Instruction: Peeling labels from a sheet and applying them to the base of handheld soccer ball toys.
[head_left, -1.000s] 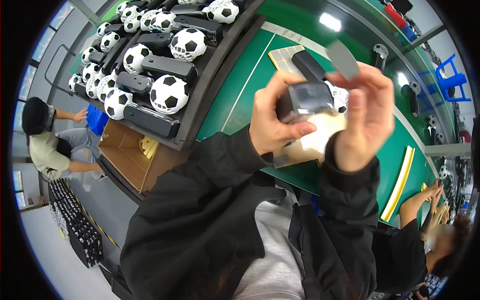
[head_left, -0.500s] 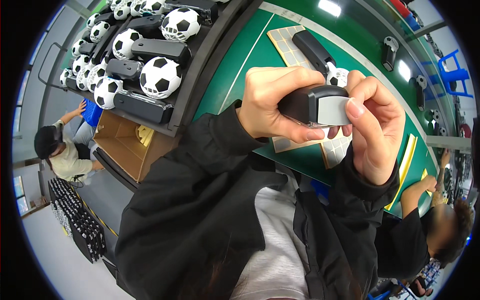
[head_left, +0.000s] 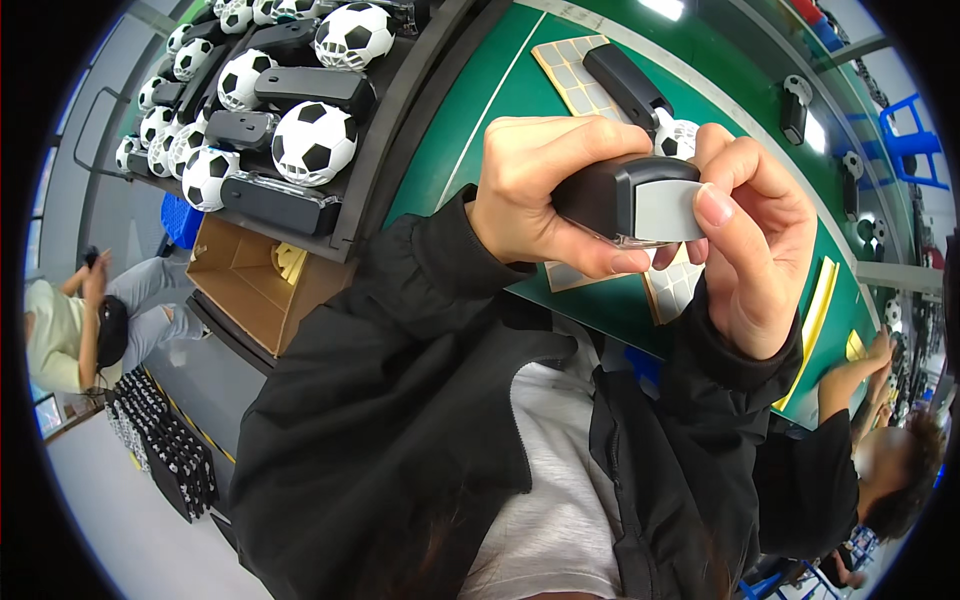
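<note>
Head view — at two o'clock I see the left hand (head_left: 522, 190) gripping the black plastic housing (head_left: 597, 200); the right hand (head_left: 758, 235) pinches the grey sticker (head_left: 665, 212), laid over its end — full sticking I cannot tell.

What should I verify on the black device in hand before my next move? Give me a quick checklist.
1. Left hand has hold of the black device: ok, fingers and thumb around it.
2. Right hand on the grey pad: ok, thumb at its outer edge.
3. Pad flush all round: cannot tell, that edge is partly covered.
4. Green table free of loose items: not ok, a second black device and a gridded sheet lie there.
5. Co-worker's hand apart from the held device: ok.
</note>
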